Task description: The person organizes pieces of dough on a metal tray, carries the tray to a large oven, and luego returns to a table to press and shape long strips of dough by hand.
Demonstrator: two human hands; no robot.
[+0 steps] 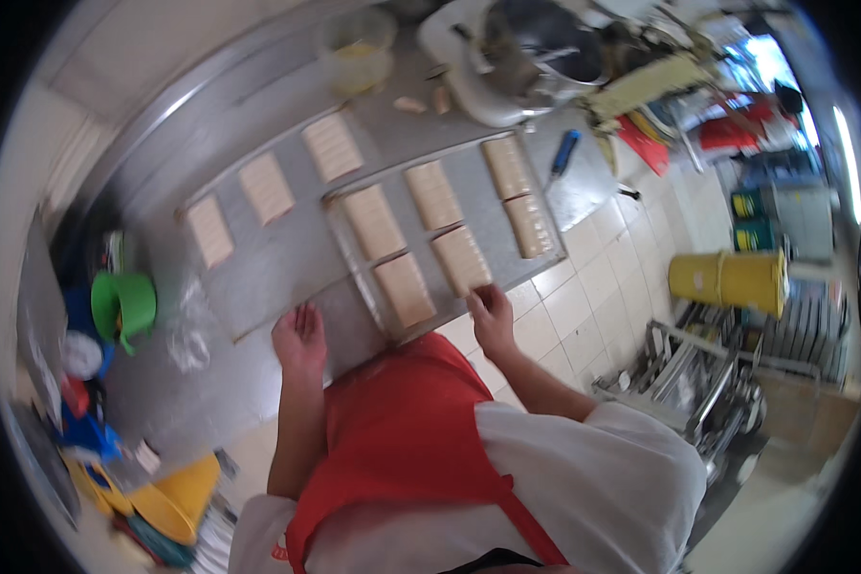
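Steel tray [507, 273] of pale dough rectangles [461, 258]: right hand [493, 316] curls, fingertips touching its near edge, left hand [299, 337] open, empty, alongside.

Both forearms reach up from the lower edge, bare to the elbow. The left hand [299, 337] lies open, palm down; the right hand [492, 317] seems loosely curled, fingers forward

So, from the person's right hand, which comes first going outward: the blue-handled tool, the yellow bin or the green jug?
From the right hand, at the tray's near corner:
1. Blue-handled tool, on the steel counter up and to the right.
2. Yellow bin, on the floor to the right.
3. Green jug, far across on the left.
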